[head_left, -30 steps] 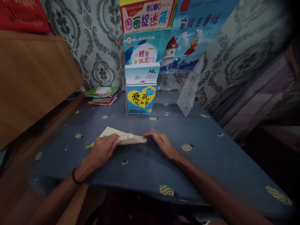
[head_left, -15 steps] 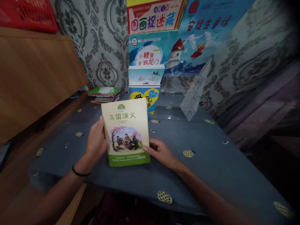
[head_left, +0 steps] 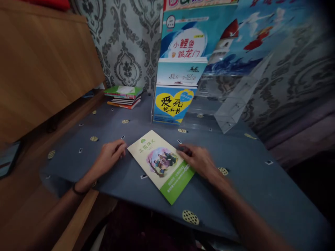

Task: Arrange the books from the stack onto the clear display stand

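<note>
A cream and green book (head_left: 159,164), with a picture of seated figures on its cover, lies at a slant on the dark tablecloth, its top toward the upper left. My right hand (head_left: 200,160) has hold of its right edge, thumb on the cover and the other fingers partly hidden beyond the edge. To the left of the book, my left hand (head_left: 111,155) hovers close to the table with curled fingers and nothing in them. A small gap separates it from the book's corner. A dark band (head_left: 78,190) circles the left wrist.
Behind the book, a clear stand (head_left: 230,111) bears upright books, among them a blue one with a yellow heart (head_left: 171,104). A stack of books (head_left: 124,96) lies at the back left. Beside the table stands a wooden cabinet (head_left: 49,66), with a red basket (head_left: 56,4) on top.
The book has gone from held up in both hands to lying turned on the table. My left hand has let go of its left edge; the right stays at the right edge. The view has shifted.
</note>
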`<state>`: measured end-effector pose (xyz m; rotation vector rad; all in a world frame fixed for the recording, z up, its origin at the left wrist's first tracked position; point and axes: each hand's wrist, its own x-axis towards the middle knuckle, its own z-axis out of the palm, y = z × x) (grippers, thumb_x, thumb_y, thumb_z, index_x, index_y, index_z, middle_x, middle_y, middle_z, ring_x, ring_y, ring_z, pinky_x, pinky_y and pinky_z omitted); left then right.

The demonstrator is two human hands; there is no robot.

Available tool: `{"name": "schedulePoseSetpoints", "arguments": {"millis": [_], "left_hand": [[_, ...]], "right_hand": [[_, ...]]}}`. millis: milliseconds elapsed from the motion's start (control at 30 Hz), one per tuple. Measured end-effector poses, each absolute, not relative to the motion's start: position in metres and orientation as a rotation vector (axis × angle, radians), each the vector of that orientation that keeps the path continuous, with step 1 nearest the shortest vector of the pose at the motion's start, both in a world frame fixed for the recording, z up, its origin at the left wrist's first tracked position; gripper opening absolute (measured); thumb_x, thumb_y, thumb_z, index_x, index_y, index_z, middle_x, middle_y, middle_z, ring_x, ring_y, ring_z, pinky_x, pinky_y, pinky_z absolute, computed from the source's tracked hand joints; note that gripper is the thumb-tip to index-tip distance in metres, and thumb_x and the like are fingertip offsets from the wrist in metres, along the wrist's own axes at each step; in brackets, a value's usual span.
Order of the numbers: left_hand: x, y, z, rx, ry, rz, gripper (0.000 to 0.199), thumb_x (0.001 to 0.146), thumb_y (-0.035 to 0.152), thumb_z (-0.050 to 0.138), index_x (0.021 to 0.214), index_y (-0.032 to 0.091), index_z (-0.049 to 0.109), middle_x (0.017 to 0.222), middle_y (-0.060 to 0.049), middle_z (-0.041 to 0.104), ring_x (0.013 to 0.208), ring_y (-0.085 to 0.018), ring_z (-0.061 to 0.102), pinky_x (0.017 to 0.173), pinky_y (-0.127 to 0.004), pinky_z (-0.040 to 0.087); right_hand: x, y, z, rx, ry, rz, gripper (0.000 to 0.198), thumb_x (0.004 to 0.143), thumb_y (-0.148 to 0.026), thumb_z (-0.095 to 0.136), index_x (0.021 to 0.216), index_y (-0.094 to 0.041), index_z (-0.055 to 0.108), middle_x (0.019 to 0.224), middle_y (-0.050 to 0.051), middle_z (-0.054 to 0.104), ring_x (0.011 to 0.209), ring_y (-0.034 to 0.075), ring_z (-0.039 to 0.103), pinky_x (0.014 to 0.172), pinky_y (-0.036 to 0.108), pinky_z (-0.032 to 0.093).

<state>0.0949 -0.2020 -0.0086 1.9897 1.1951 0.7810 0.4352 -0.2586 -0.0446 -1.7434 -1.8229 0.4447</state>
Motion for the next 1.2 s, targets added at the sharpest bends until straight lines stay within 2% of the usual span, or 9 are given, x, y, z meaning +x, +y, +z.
{"name": "schedulePoseSetpoints", "arguments": {"millis": [100,200,367,533,700,867,967,1067,1200], "left_hand": [[0.103,-0.181,-0.009,2.099,1.192,0.809,0.022,0.095,0.032,0.046,0.092,0.020,0.064,0.072,0.000,0.067,0.064,-0.014,0.063,0.061,-0.024,0.048],[0.107,-0.184,-0.015,2.328,1.259,0.805,0.022,0.098,0.025,0.043,0.102,0.020,0.064,0.082,-0.002,0.070,0.075,-0.017,0.066,0.070,-0.027,0.050],[0.099,-0.228,-0.040,2.762,1.297,0.756,0.026,0.105,0.022,0.040,0.102,0.019,0.065,0.097,-0.007,0.071,0.093,-0.022,0.067,0.081,-0.034,0.054],[0.092,-0.248,-0.059,2.888,1.255,0.762,0.028,0.103,0.011,0.038,0.114,0.016,0.063,0.117,-0.011,0.071,0.108,-0.025,0.066,0.093,-0.040,0.056],[0.094,-0.242,-0.053,2.826,1.220,0.871,0.024,0.103,0.013,0.040,0.104,0.018,0.064,0.099,-0.007,0.071,0.092,-0.021,0.067,0.084,-0.037,0.058],[0.101,-0.233,-0.053,2.821,1.198,0.935,0.028,0.104,0.014,0.041,0.124,0.018,0.060,0.118,-0.010,0.069,0.109,-0.024,0.066,0.096,-0.042,0.056],[0.104,-0.229,-0.057,2.887,1.201,0.833,0.032,0.105,0.017,0.037,0.129,0.017,0.057,0.121,-0.012,0.069,0.110,-0.026,0.066,0.095,-0.044,0.056],[0.104,-0.227,-0.059,2.953,1.208,0.746,0.033,0.105,0.015,0.034,0.127,0.016,0.058,0.120,-0.012,0.069,0.106,-0.026,0.067,0.094,-0.044,0.056],[0.103,-0.228,-0.058,2.983,1.225,0.718,0.031,0.104,0.015,0.036,0.125,0.016,0.059,0.122,-0.013,0.070,0.110,-0.026,0.068,0.094,-0.043,0.055]], "right_hand": [[0.411,-0.262,-0.031,-1.631,-2.043,0.110,0.025,0.095,-0.036,0.057,0.104,-0.022,0.075,0.105,0.014,0.076,0.098,0.034,0.069,0.084,0.051,0.055],[0.370,-0.257,-0.023,-1.241,-2.389,0.179,0.034,0.103,-0.026,0.044,0.124,-0.020,0.069,0.128,0.014,0.071,0.120,0.030,0.064,0.103,0.051,0.052],[0.314,-0.232,-0.031,-1.012,-2.659,0.219,0.052,0.099,-0.008,0.037,0.149,-0.013,0.048,0.157,0.016,0.048,0.150,0.025,0.038,0.125,0.050,0.031],[0.293,-0.219,-0.047,-0.967,-2.715,0.325,0.049,0.103,-0.014,0.036,0.150,-0.004,0.046,0.157,0.022,0.047,0.151,0.026,0.038,0.126,0.051,0.031],[0.292,-0.221,-0.047,-0.995,-2.602,0.460,0.049,0.106,-0.019,0.035,0.153,-0.009,0.042,0.156,0.017,0.049,0.151,0.023,0.038,0.126,0.049,0.031],[0.302,-0.216,-0.044,-1.023,-2.464,0.598,0.049,0.109,-0.025,0.029,0.157,-0.016,0.036,0.156,0.012,0.050,0.149,0.019,0.042,0.126,0.048,0.033],[0.304,-0.212,-0.047,-1.075,-2.499,0.538,0.049,0.107,-0.019,0.030,0.155,-0.015,0.038,0.158,0.013,0.048,0.152,0.021,0.035,0.127,0.051,0.030],[0.301,-0.213,-0.047,-1.110,-2.565,0.454,0.049,0.105,-0.016,0.032,0.153,-0.011,0.042,0.157,0.016,0.049,0.152,0.022,0.035,0.127,0.050,0.029],[0.298,-0.217,-0.044,-1.258,-2.544,0.288,0.048,0.106,-0.028,0.039,0.147,-0.005,0.050,0.154,0.021,0.050,0.150,0.029,0.040,0.127,0.055,0.026]]}}
